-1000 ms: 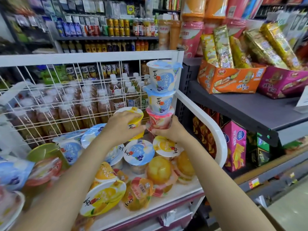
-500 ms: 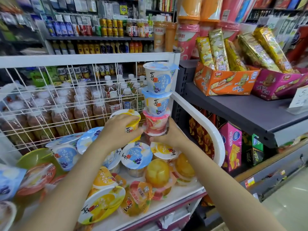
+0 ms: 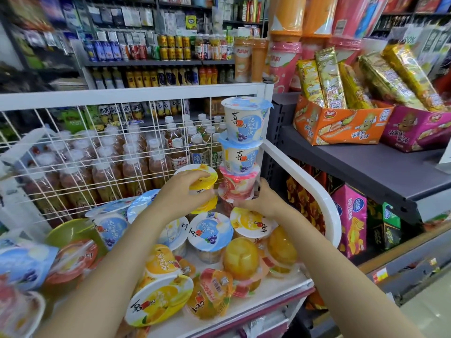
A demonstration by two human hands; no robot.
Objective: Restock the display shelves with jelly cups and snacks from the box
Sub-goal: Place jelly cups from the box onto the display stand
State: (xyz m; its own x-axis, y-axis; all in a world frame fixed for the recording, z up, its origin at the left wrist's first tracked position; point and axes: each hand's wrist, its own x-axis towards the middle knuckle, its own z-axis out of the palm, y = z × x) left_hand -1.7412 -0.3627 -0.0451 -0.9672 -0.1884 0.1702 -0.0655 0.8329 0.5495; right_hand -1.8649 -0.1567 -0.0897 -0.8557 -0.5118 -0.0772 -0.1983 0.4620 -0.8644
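A stack of three jelly cups stands at the right rear corner of the white wire display shelf (image 3: 302,181): two blue-lidded cups (image 3: 245,120) on top of a pink cup (image 3: 238,185). My right hand (image 3: 262,203) grips the pink cup at the bottom of the stack. My left hand (image 3: 181,195) is closed over a yellow-lidded jelly cup (image 3: 203,189) just left of the stack. Several more blue, yellow and pink jelly cups (image 3: 210,231) lie loose on the shelf under my arms.
A white wire grid (image 3: 97,147) backs the shelf, with bottled drinks behind it. To the right, a dark shelf (image 3: 366,167) carries an orange snack box (image 3: 339,125) and a magenta box (image 3: 415,128). Snack boxes stand below it.
Both hands have stayed on their cups. The view has shifted slightly; the stack and the yellow cup sit almost where they were.
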